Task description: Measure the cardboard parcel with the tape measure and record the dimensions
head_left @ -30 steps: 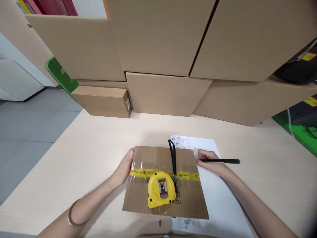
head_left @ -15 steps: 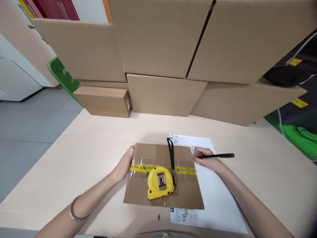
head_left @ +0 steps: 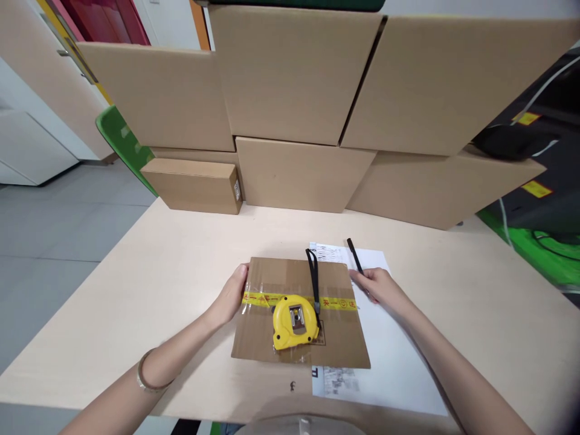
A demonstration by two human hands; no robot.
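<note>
In the head view, my left hand grips the left edge of a small brown cardboard box, its fingers partly hidden behind the side. Yellow tape with red print crosses the box. A yellow tape measure lies on top, and its black wrist strap reaches past the far edge. Beside the box's right edge, my right hand is closed around a black pen, whose visible end points up and away. Under the box and right hand lies a white printed sheet, partly covered.
Large cardboard boxes stand stacked along the back of the pale table. A smaller closed carton sits at the back left. Dark items with yellow labels and a green surface are beyond the right edge.
The pen has swung in my right hand from pointing right to pointing up and away, and that hand has turned. My left hand still holds the box. The view has shifted slightly.
</note>
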